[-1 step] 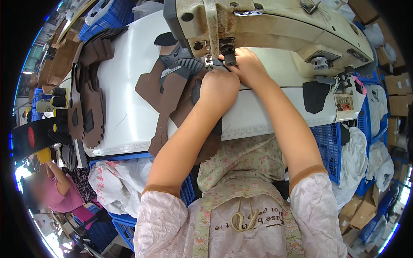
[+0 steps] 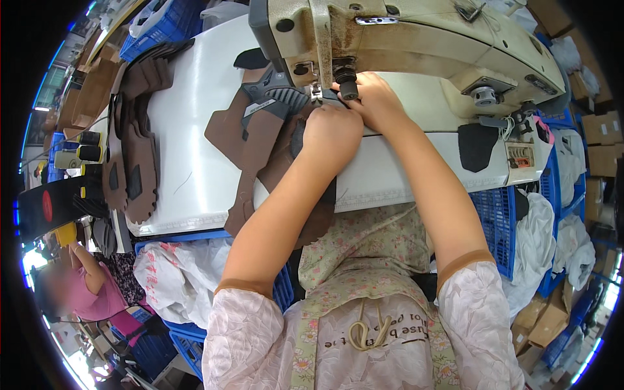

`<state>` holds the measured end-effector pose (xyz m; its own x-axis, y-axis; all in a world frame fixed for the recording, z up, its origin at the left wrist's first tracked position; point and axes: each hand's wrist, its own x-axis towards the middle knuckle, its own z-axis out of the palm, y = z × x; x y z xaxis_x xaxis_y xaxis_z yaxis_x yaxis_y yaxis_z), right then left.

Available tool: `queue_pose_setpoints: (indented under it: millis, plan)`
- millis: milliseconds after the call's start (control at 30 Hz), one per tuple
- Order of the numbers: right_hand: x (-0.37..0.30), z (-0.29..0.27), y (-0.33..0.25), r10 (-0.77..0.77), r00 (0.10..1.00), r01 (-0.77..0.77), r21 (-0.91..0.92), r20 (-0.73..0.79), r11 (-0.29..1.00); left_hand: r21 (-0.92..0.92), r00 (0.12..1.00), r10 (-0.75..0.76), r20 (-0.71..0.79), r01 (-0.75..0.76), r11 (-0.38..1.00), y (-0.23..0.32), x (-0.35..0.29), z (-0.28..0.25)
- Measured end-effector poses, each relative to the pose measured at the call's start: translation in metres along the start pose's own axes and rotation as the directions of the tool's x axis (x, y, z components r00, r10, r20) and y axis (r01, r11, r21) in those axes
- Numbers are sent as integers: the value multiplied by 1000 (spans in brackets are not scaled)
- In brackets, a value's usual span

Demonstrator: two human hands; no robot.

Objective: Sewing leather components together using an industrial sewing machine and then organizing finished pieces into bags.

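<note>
Left hand [image 2: 333, 130] and right hand [image 2: 378, 101] meet at the sewing machine [image 2: 416, 49], upper centre, beside brown pieces [image 2: 259, 138]. Their grip cannot be told.

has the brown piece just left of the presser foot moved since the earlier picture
No, no visible shift in any direction: against the presser foot, the brown piece lies just as before.
</note>
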<state>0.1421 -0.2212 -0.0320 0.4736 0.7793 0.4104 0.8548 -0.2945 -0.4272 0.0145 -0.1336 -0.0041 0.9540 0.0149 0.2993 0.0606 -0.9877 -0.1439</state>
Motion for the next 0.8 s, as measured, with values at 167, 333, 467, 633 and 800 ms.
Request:
queue_pose_setpoints:
  millis: [167,333,467,633,800]
  plan:
    - [1,-1,0,2,999,-1,-25,33,1000,10,998,-57,29,57,998,7,-1,-1]
    - [1,1,3,-13,1000,13,3,1,1000,-183,984,-98,-148,70,981,20,-32,-18]
    - [1,3,3,-5,1000,5,5,-4,1000,-251,954,-286,87,299,921,35,-99,-53]
    - [-2,0,1,-42,998,39,-63,-45,997,-121,821,-377,428,465,877,32,-153,-95]
    - [-10,-3,-11,-122,982,98,-162,-144,982,40,936,-227,269,225,974,-36,-141,-145]
